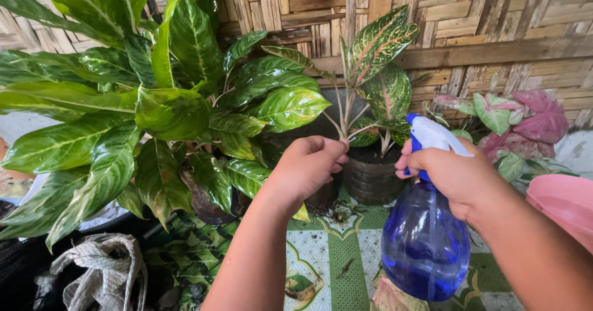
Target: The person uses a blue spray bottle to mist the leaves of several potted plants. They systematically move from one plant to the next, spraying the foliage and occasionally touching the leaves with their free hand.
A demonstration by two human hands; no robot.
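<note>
Gripping the blue translucent plastic spray bottle by its neck, my right hand was wrapped shut around it just under the white trigger head, the nozzle turned toward the small plant beside it. My left hand was curled closed on the pale stems of that plant, pinching them near their base, just above the dark ribbed round pot it grew in. The bottle hung in the air to the right of the pot, close to it but not touching, with liquid filling its lower part.

To do this well, I judged the stems needed only a light hold, so they bent aside without snapping, and the nozzle wanted to stay close and level with the red-veined speckled leaves.

Crowding in from the left was a big bush of glossy green variegated leaves; one leaf hung near my left wrist. A pink-leaved plant stood to the right, and a pink plastic rim sat by my right forearm. Below lay a green-and-white patterned mat, a crumpled grey cloth at the left, and a woven bamboo wall behind.
</note>
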